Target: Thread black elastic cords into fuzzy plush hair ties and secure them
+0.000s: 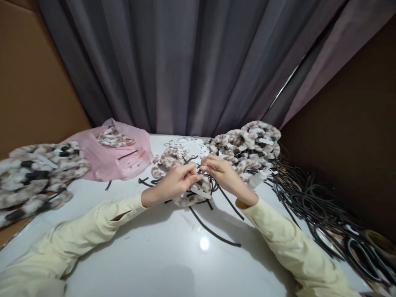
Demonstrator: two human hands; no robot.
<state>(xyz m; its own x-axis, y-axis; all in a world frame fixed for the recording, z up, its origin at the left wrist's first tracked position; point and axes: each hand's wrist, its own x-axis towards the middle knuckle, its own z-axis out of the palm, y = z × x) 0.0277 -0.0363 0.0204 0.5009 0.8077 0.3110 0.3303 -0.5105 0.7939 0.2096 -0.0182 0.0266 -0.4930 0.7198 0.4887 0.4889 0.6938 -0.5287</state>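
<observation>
My left hand [181, 180] and my right hand [220, 171] meet near the middle of the table, thumb and fingers pinched on both. Their fingertips are almost touching. Something small and dark shows between them, too small to name. Under the hands lies a fluffy white piece with brown spots [185, 201], with a pale tag [201, 192] on it. Several short black cords stick out around it, and one longer black cord [216, 236] curves toward me on the table. Behind my left hand is more spotted fluffy material [173, 154].
A pink plastic bag [93, 154] stands at the back left, beside a spotted plush pile [46, 177]. Another plush pile [238, 142], a small clear bottle [259, 178] and tangled black cords [309, 198] are on the right. Small loose bits [185, 142] lie at the back. Brown panels flank the white table [139, 255].
</observation>
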